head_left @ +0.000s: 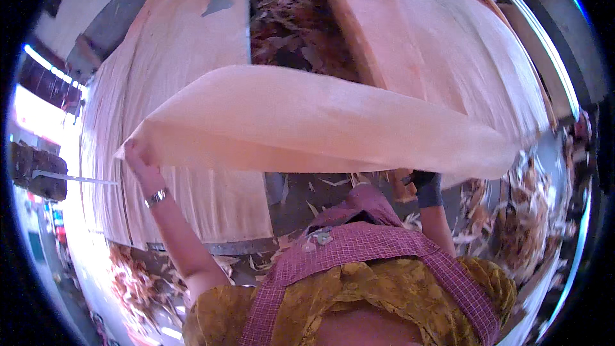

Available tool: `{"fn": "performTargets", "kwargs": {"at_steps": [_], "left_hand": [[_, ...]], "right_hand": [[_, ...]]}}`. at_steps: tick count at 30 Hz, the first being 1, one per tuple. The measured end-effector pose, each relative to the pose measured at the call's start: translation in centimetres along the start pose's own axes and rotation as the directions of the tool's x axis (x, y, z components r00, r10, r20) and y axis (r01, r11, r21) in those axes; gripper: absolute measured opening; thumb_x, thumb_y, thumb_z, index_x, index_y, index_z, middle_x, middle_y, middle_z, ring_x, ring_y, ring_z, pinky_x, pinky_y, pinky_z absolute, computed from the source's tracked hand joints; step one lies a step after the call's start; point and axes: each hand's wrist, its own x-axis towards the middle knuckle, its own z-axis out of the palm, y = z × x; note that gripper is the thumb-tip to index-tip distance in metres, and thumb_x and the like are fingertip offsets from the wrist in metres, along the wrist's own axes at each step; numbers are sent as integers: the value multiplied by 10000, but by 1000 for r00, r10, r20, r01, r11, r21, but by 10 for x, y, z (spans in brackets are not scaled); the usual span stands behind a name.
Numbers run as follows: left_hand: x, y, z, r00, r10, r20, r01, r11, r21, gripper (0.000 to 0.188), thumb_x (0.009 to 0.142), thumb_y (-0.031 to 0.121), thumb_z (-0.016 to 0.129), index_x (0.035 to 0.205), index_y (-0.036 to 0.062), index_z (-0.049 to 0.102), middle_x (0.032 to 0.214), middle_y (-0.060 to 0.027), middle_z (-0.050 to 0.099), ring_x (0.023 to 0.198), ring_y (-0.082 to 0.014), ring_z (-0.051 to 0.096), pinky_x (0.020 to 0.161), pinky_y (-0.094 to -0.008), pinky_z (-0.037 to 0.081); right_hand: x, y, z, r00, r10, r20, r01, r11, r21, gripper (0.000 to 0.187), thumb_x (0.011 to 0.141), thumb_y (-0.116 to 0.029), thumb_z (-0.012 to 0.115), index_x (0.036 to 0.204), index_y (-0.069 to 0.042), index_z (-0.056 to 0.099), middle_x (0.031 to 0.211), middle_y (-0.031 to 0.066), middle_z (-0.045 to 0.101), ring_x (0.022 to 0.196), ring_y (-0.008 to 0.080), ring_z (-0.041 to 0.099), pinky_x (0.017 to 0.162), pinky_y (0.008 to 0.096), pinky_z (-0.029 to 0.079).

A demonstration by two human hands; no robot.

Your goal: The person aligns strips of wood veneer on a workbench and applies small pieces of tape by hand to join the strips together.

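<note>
A long, thin sheet of pale wood veneer [307, 118] stretches across in front of me, raised and bowed upward in the middle. At its left corner, my left hand [139, 154], bare with a metal watch or bracelet [156, 197] at the wrist, is closed on the edge. Right of centre, my right hand [426, 187] in a dark glove or cuff grips the sheet's near edge; its fingers are partly hidden by the veneer. Beneath the sheet's left part lies a broad stack of veneer [211, 208]. Another wide veneer stack [442, 32] is at the far right.
Between the stacks, a gap holds a heap of brown veneer scraps [298, 22]. Loose scraps [131, 282] litter the floor at the left, and more shreds [528, 218] pile up at the right. A brown block with a pale bar [77, 178] juts in from the left.
</note>
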Motion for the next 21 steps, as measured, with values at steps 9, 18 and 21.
{"fn": "performTargets", "kwargs": {"at_steps": [9, 18, 21], "left_hand": [[6, 25, 47, 914, 238, -328, -190, 967, 173, 405, 921, 376, 501, 1138, 36, 541, 1116, -107, 579, 1045, -242, 576, 914, -396, 491], [107, 40, 89, 766, 360, -532, -149, 905, 399, 476, 958, 396, 459, 1226, 4, 502, 1198, -110, 545, 1106, -232, 552, 969, -394, 466], [162, 19, 139, 725, 390, -567, -172, 901, 399, 497, 962, 420, 462, 1267, 29, 494, 1220, -99, 542, 1120, -232, 552, 987, -383, 457]], "right_hand": [[335, 54, 117, 924, 381, 26, -370, 910, -185, 459, 945, -470, 478, 1067, -49, 614, 840, 104, 664, 662, 289, 613, 627, 439, 539], [545, 104, 251, 765, 642, 52, -607, 745, -275, 469, 936, -481, 490, 1078, -52, 614, 822, 94, 657, 660, 268, 605, 620, 429, 525], [646, 119, 303, 749, 658, 76, -604, 726, -328, 472, 933, -484, 493, 1082, -53, 614, 816, 91, 654, 659, 261, 602, 618, 425, 521]]}}
